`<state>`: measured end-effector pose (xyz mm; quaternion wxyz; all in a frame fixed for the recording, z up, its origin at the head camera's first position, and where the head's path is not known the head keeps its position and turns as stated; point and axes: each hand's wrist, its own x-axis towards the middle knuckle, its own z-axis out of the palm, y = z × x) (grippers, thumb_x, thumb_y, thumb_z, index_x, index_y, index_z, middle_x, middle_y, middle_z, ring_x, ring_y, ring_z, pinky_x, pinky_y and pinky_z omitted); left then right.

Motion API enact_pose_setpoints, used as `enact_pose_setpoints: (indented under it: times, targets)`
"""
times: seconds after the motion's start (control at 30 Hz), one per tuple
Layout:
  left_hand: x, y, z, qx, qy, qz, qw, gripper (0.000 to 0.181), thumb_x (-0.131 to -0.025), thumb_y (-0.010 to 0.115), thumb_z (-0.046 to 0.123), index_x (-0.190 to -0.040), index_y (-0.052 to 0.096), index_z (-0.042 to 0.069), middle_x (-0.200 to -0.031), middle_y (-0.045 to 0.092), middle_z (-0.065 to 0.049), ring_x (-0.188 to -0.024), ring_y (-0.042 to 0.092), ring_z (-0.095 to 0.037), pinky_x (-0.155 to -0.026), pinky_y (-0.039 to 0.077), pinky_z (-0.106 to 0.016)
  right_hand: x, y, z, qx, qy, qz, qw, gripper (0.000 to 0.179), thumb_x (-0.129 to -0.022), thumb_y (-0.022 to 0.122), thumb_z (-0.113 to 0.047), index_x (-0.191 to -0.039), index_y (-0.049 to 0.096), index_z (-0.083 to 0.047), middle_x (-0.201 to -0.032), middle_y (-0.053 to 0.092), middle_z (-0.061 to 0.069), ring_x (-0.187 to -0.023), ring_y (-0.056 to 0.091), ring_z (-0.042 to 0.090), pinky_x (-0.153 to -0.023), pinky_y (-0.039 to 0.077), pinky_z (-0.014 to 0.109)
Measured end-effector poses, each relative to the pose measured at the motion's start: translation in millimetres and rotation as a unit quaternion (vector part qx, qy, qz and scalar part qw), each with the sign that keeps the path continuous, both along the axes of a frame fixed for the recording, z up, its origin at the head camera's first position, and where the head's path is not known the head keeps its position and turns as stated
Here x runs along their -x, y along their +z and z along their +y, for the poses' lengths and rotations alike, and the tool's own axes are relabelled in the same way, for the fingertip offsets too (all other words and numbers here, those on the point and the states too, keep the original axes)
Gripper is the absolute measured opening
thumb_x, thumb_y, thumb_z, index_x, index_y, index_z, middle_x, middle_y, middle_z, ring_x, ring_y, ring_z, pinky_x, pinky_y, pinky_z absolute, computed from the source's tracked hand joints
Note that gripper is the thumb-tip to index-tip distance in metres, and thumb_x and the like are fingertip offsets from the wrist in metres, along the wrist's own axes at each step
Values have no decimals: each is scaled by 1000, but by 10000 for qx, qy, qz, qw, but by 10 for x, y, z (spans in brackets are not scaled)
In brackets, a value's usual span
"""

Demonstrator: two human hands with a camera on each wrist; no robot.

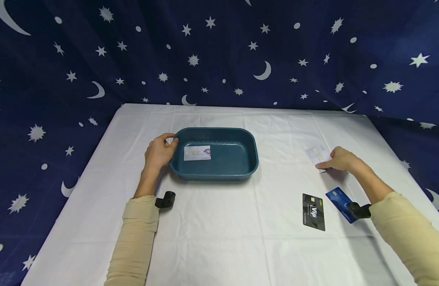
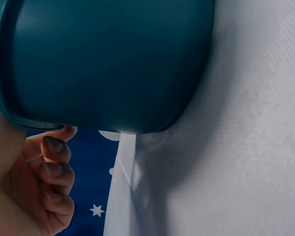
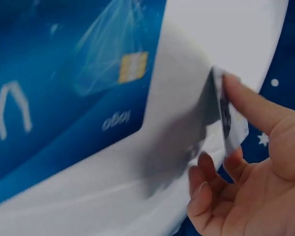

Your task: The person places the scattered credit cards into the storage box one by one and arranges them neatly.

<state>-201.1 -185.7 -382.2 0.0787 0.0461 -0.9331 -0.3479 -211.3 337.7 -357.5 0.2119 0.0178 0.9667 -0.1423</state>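
Note:
A teal plastic basin stands on the white cloth, a white VIP card lying flat inside it. My left hand grips the basin's left rim, thumb over the edge; in the left wrist view its fingers curl below the rim beside the wall. Off to the right, my right hand pinches another white VIP card by its edges. In the right wrist view that card is tilted up between thumb and fingers, its shadow on the cloth.
A black Vip card and a blue card lie nearer me on the right, the blue one partly behind my wrist camera. A dark blue star-patterned curtain hangs behind the table.

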Motion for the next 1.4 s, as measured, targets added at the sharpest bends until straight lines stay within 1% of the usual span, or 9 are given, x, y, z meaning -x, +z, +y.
enact_pose_setpoints:
  times: [0.2, 0.33, 0.43, 0.63, 0.77, 0.9, 1.03, 1.13, 1.4]
  targets:
    - [4, -9, -2, 33, -10, -71, 10000, 39, -97, 54, 31, -127, 60, 7, -66, 54, -4, -51, 47, -18, -50, 35, -32, -18, 49, -30, 113, 97, 158, 9998, 47, -83, 70, -23, -98, 44, 13, -73, 54, 12, -70, 48, 27, -62, 37, 35]
    - [14, -15, -15, 50, -27, -111, 9999, 40, -97, 53, 32, -128, 60, 8, -67, 56, -4, -51, 48, -18, -51, 36, -32, -48, 124, -64, 113, 27, 407, 9991, 52, -86, 66, -21, -116, 45, 15, -72, 61, 8, -73, 52, 28, -63, 39, 37]
    - [18, -18, -36, 71, -26, -134, 9999, 40, -97, 52, 32, -128, 60, 8, -67, 56, -4, -51, 48, -18, -51, 36, -32, -72, 168, -104, 227, 59, 804, 9965, 54, -89, 63, -21, -122, 43, 17, -73, 64, 10, -78, 53, 32, -65, 41, 40]
    - [19, -1, -47, 62, -99, -42, 9999, 39, -97, 53, 31, -128, 60, 7, -67, 56, -5, -50, 47, -17, -49, 35, -32, -124, 191, -234, 592, 36, 1680, 9840, 40, -93, 60, -21, -114, 52, 12, -79, 65, 18, -73, 54, 32, -56, 40, 37]
    - [-1, 2, -33, 8, -130, -62, 9999, 39, -97, 53, 30, -128, 60, 7, -66, 56, -5, -49, 46, -17, -47, 35, -31, -120, 213, -350, 792, 24, 2093, 9746, 37, -94, 60, -21, -113, 54, 10, -86, 65, 25, -68, 55, 27, -52, 38, 34]
    - [-5, 5, -22, 16, -105, -78, 9999, 39, -97, 54, 30, -127, 60, 7, -65, 55, -4, -49, 46, -16, -48, 34, -30, -123, 266, -502, 988, 84, 2428, 9650, 32, -93, 61, -18, -110, 58, 9, -83, 66, 23, -64, 55, 22, -52, 38, 34]
    - [1, 0, -22, 6, -106, -37, 9999, 38, -97, 54, 30, -127, 61, 7, -63, 54, -4, -48, 45, -17, -47, 34, -31, -125, 333, -639, 1124, 171, 2532, 9607, 26, -93, 62, -16, -106, 60, 6, -78, 67, 18, -61, 54, 18, -51, 37, 32]
    - [4, -8, -24, -10, -111, -44, 9999, 39, -97, 54, 31, -127, 61, 7, -63, 53, -4, -48, 45, -16, -46, 34, -30, -110, 372, -705, 1168, 220, 2479, 9615, 26, -93, 62, -17, -106, 60, 5, -76, 68, 15, -61, 55, 16, -50, 37, 32]
    - [14, -30, -50, -70, -111, -40, 9999, 39, -97, 55, 32, -127, 61, 8, -63, 54, -3, -49, 45, -17, -48, 34, -31, -77, 424, -838, 1319, 340, 2366, 9620, 29, -92, 64, -16, -111, 59, 6, -80, 69, 18, -63, 60, 15, -49, 40, 31]
